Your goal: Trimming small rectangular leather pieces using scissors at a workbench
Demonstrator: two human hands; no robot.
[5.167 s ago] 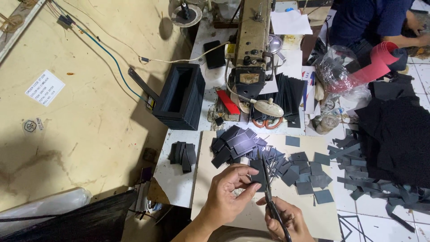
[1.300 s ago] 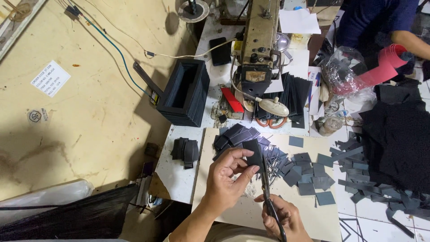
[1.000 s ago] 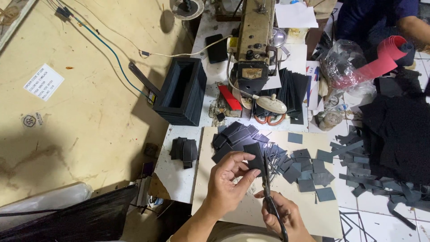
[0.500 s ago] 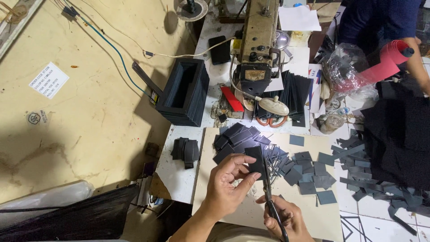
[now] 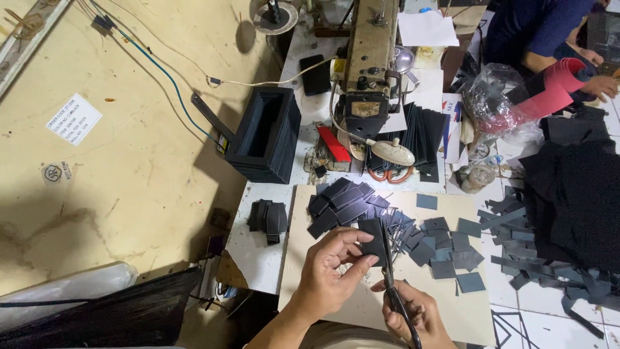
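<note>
My left hand pinches a small dark rectangular piece by its lower left edge, held over a tan board. My right hand grips black scissors whose blades point up along the right side of that piece. Just beyond lies a pile of several dark cut rectangles, and more dark squares are scattered to the right on the board.
A sewing machine stands at the back, a black open box to its left, a small black stack near the table's left edge. Dark strips litter the tiled floor. Another person sits at the upper right with a red roll.
My hands have stayed at the same spot with the piece and the scissors; the piece has shifted only slightly against the blades. The person at the upper right has moved the red roll.
</note>
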